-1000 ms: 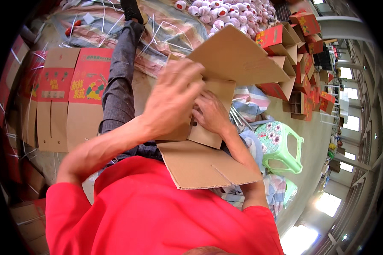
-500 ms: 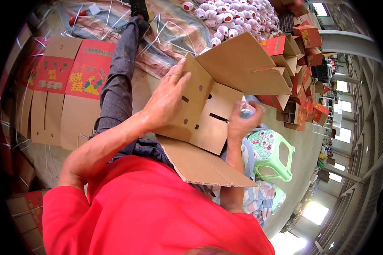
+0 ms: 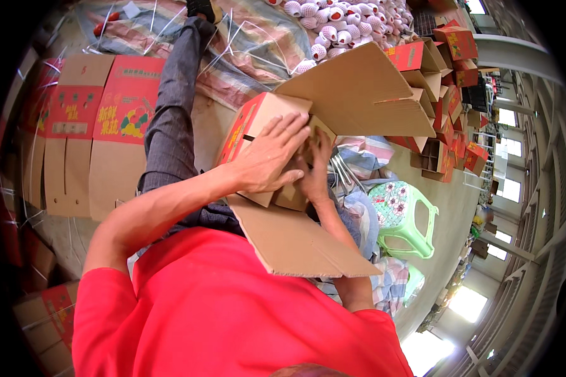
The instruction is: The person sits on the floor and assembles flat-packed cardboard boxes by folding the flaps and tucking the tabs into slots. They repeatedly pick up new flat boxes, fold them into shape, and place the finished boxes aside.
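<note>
A red and brown cardboard box [image 3: 238, 131] lies tilted across my lap. Its large upper flap [image 3: 358, 94] spreads out to the far right, and a lower flap [image 3: 299, 242] hangs toward me. My left hand [image 3: 273, 154] lies flat on a folded-over brown panel, fingers stretched and side by side. Just right of it, my right hand [image 3: 314, 173] presses at the inner panels with its fingers apart. Part of the box's inside is hidden behind both hands.
Flattened cartons [image 3: 126, 100] lie left of my leg. Net-wrapped fruit [image 3: 339, 31] is heaped at the back on a striped sheet [image 3: 258, 50]. More red boxes [image 3: 462, 44] are stacked at the right, beyond a green stool [image 3: 405, 217]. Thin pale strips [image 3: 346, 171] lie beside the box.
The left panel has been folded over to the right, bringing the box's red outside into view. My left hand moved right and down with it; my right hand moved left onto the inner panels.
</note>
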Motion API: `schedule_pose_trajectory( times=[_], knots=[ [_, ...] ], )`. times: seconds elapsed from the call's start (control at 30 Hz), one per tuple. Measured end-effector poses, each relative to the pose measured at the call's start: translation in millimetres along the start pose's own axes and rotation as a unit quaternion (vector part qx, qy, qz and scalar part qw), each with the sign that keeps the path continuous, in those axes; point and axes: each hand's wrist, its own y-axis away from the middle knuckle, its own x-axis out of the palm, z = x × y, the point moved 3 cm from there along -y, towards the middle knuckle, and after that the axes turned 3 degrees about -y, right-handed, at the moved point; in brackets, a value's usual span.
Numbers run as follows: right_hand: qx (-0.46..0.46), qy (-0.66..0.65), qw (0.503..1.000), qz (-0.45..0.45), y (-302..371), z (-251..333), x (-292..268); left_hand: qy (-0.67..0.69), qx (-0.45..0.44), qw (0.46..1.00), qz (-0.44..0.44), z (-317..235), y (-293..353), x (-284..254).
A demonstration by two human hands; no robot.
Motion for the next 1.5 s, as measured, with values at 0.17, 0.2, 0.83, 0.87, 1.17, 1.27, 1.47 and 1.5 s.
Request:
schedule_pose_trajectory(
  times=[0.17,0.2,0.83,0.87,1.17,1.27,1.47,1.5],
  knots=[
    [0.010,0.002,0.997,0.076,-2,-4,11,-0.136,0.069,0.987,0.040,23,10,44],
    [0.011,0.021,0.996,0.086,-4,-2,10,-0.142,0.066,0.987,0.039,25,11,48],
    [0.361,-0.396,0.842,-0.059,29,-9,32,0.134,-0.209,0.966,-0.072,89,82,8],
    [0.350,-0.375,0.856,-0.068,29,-5,40,0.132,-0.212,0.966,-0.063,93,87,2],
    [0.330,-0.354,0.867,-0.116,23,7,48,0.420,0.050,0.904,0.056,-20,124,-128],
    [0.311,-0.368,0.868,-0.121,18,12,48,0.371,0.093,0.924,-0.013,-25,127,-111],
    [0.280,-0.339,0.892,-0.099,33,-1,52,0.282,-0.189,0.938,-0.076,-22,85,-106],
    [0.273,-0.335,0.896,-0.098,34,-1,47,0.310,-0.232,0.921,-0.054,-16,84,-102]
  ],
)
